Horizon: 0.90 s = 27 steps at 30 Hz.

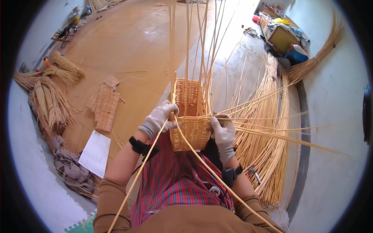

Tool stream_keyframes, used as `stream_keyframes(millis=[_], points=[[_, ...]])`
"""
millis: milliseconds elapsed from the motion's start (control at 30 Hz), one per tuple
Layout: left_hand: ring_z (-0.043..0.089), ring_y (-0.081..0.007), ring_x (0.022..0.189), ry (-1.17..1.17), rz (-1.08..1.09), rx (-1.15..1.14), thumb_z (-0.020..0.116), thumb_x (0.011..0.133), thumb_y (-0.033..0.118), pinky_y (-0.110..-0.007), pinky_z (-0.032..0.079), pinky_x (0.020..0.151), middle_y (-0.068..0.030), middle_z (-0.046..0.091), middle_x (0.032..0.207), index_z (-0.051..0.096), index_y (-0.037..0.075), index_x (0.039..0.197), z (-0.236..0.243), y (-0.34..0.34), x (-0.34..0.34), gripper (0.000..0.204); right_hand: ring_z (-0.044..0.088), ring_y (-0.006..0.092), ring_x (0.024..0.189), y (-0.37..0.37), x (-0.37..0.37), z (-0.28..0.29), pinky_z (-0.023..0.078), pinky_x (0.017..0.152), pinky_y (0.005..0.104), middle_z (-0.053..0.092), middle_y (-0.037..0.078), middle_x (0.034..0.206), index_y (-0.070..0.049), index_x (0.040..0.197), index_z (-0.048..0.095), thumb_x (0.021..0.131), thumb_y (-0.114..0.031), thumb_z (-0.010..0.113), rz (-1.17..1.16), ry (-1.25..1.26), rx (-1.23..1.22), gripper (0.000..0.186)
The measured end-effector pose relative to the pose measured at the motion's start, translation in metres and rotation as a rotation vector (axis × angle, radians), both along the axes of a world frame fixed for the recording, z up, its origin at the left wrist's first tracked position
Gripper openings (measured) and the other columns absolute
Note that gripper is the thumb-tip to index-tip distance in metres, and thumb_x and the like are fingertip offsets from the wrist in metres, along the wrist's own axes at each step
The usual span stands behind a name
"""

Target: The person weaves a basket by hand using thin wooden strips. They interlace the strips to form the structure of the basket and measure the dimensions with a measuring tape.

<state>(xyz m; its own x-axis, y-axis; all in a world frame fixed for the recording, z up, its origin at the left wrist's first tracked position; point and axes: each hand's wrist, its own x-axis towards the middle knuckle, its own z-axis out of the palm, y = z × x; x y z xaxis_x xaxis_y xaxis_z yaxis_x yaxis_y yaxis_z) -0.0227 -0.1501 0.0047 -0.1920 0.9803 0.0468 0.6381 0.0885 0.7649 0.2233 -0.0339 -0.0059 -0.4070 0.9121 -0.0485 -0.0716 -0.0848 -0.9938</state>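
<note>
A rectangular wicker basket [190, 134] stands at my lap, with several long upright rods rising from its far and side walls. My left hand [160, 117], in a pale glove with bare fingertips, is closed at the front left corner of the rim. Two wicker rods [200, 158] run from that corner down toward me and spread apart. At the front right corner my right hand [222, 131], gloved too, pinches wicker rods along the rim. Those rods fan out to the right. The fingers partly hide what each hand grips.
Long bundles of wicker rods [268, 155] lie close on my right, with pliers [254, 174] on them. To the left are a flat woven panel [107, 105], a white sheet [95, 153], a grey cloth [72, 165] and more bundles [50, 101]. A cluttered cabinet [285, 39] stands far right.
</note>
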Motion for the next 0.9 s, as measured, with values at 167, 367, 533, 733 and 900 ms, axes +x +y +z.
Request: stream_keyframes(millis=[167,367,533,733,900], points=[[0.053,-0.0166,0.087,-0.225,0.324,0.410,0.086,0.081,0.011,-0.032,0.049,0.079,-0.0038,0.052,0.093,0.058,0.006,0.105,-0.021,-0.026,0.033,0.037,0.070,0.0147,0.064,-0.003,0.001,0.005,0.047,0.046,0.0222,0.072,0.008,0.085,-0.004,0.110,0.062,0.100,-0.017,0.070,0.043,-0.007,-0.032,0.018],[0.064,-0.0358,0.116,0.008,0.377,0.739,0.070,0.087,-0.006,-0.042,0.053,0.096,-0.0190,0.065,0.119,0.060,0.005,0.118,-0.013,-0.068,0.118,0.035,0.068,0.0191,0.101,-0.045,0.006,0.011,0.054,0.085,0.0294,0.071,0.011,0.108,-0.003,0.112,0.067,0.100,-0.004,0.064,0.067,0.120,0.208,0.013],[0.055,-0.0329,0.131,-0.542,0.771,1.187,0.060,0.089,-0.007,-0.046,0.030,0.122,-0.0177,0.061,0.125,0.054,0.001,0.130,0.019,-0.032,0.086,0.042,0.069,0.0384,0.108,-0.086,0.021,0.036,0.052,0.101,0.0528,0.072,0.018,0.108,-0.004,0.104,0.069,0.106,-0.039,0.053,0.280,0.097,1.122,0.038],[0.055,-0.0240,0.135,0.233,0.532,0.533,0.080,0.082,0.012,-0.054,0.011,0.127,-0.0037,0.073,0.123,0.060,0.013,0.134,0.001,-0.042,0.065,0.056,0.071,0.0352,0.096,-0.091,-0.012,0.054,0.054,0.094,0.0492,0.072,0.015,0.098,-0.002,0.098,0.068,0.108,-0.051,0.044,0.211,0.289,1.022,0.055],[0.067,-0.0233,0.118,0.212,0.489,0.601,0.086,0.077,0.021,-0.057,0.011,0.127,0.0021,0.075,0.110,0.065,0.017,0.119,-0.001,-0.023,0.060,0.047,0.055,0.0203,0.071,-0.089,-0.032,0.061,0.050,0.083,0.0436,0.054,0.004,0.070,-0.007,0.082,0.060,0.108,-0.050,0.042,0.275,0.442,0.928,0.053]])
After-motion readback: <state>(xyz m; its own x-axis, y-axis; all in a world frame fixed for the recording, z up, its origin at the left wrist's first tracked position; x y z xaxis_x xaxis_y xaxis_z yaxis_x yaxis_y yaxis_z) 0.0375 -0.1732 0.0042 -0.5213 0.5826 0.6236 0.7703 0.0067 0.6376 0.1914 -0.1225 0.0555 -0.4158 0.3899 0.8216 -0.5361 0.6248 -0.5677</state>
